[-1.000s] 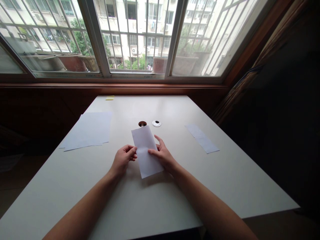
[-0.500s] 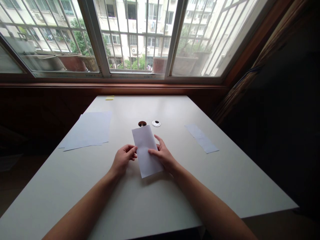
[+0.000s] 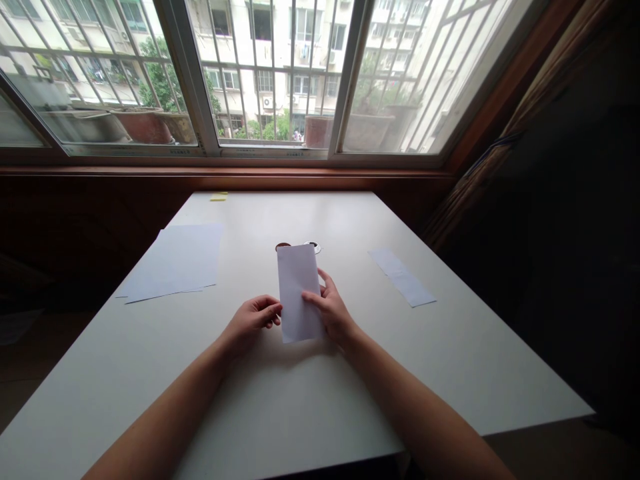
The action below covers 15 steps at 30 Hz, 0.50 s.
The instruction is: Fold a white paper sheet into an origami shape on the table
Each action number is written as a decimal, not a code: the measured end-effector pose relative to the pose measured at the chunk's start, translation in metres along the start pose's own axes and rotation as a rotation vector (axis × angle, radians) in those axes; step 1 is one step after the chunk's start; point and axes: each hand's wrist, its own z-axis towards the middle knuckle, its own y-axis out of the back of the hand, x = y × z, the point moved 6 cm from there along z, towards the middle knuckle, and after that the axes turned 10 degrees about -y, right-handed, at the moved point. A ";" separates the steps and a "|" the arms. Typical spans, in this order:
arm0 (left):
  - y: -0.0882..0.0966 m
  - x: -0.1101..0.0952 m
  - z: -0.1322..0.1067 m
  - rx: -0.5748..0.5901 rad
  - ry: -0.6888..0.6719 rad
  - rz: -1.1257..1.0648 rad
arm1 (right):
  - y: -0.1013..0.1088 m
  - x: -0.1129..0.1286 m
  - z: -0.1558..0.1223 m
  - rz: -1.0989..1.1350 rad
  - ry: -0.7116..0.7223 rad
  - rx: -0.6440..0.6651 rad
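Observation:
A white rectangular sheet of paper [image 3: 298,283] is held up above the white table, its long side nearly upright. My right hand [image 3: 334,308] grips its right side, thumb across the front and the other fingers behind, partly hidden. At the lower left edge, my left hand [image 3: 257,315] pinches the paper between thumb and fingertips. Whether the sheet is folded I cannot tell.
On the left of the table [image 3: 240,413] lie overlapping white sheets [image 3: 177,260]. A narrow paper strip [image 3: 401,277] rests at the right. Behind the held paper are a round hole [image 3: 283,247] and a white ring [image 3: 317,247]. Yellow slips [image 3: 219,197] sit at the far left corner.
The paper has turned from a tilt to nearly upright and shifted slightly right, now covering part of the hole and ring. Both hands have moved a little to the right with it.

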 end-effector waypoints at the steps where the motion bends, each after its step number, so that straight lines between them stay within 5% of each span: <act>1: -0.001 0.000 0.000 0.011 0.005 -0.006 | -0.001 0.000 0.000 0.003 -0.003 0.007; 15: -0.001 0.001 0.000 0.029 0.009 0.009 | -0.003 0.003 -0.002 0.031 0.001 0.037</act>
